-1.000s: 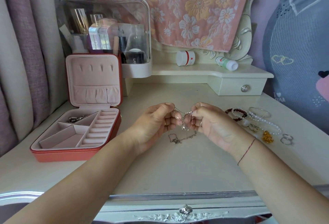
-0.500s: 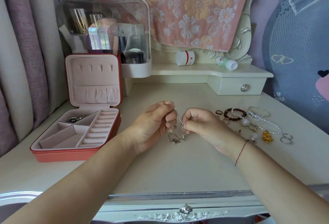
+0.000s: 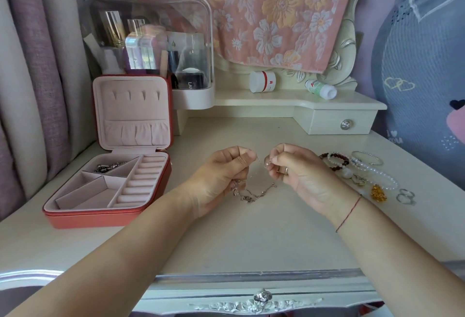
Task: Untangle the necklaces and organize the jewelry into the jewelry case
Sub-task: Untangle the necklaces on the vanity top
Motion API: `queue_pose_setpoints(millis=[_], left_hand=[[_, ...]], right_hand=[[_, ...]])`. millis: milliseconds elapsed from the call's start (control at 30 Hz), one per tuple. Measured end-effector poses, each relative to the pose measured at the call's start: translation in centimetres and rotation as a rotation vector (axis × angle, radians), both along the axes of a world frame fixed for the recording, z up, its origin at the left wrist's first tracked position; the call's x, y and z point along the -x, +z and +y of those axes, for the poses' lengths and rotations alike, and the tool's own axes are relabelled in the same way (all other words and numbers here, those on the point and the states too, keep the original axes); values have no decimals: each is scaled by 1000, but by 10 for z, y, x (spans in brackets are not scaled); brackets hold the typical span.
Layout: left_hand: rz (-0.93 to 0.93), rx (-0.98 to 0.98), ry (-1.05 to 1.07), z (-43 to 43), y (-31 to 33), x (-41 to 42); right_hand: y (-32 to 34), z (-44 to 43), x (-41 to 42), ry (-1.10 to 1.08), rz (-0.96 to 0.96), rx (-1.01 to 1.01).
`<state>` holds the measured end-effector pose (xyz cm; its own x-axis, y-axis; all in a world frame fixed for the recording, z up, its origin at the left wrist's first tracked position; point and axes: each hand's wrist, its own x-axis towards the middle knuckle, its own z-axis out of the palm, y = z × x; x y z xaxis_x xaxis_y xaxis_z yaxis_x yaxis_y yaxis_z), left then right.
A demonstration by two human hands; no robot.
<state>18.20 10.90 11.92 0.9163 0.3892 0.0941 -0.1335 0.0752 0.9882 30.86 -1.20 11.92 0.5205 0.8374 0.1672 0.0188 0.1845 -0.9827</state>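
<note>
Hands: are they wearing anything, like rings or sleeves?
No sleeves are in view. The right hand has a thin red string round its wrist and a plain ring on one finger. The left hand shows nothing worn.

Light: bright, soft, even daylight.
Shadows: faint, beneath the forearms on the cream worktop point(image 3: 251, 236).
Glare: pale sheen on the clear plastic cosmetics box point(image 3: 151, 27).
Blur: thin silver necklace chain point(image 3: 254, 192) slightly smeared.
Edges: wide-angle bending, soft corners.

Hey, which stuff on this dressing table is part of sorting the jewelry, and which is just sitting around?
For the job: tangled silver chains between left hand and right hand; open jewelry case; beaded bracelets, bangle, rings, gold charm.
Just lying about: clear cosmetics box, white jar, tipped bottle, floral cloth.
</note>
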Motion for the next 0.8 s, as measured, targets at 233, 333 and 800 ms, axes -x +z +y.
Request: queue_pose_setpoints(millis=[233,333,800], left_hand=[[70,-168,16,-2,3,4],[87,-193,51,-3,4,3],[41,-232,124,-9,6,3]], right_hand=[[1,1,-3,5,90,-24],[1,0,-4,14,95,-26],[-1,0,2,7,-165,41]])
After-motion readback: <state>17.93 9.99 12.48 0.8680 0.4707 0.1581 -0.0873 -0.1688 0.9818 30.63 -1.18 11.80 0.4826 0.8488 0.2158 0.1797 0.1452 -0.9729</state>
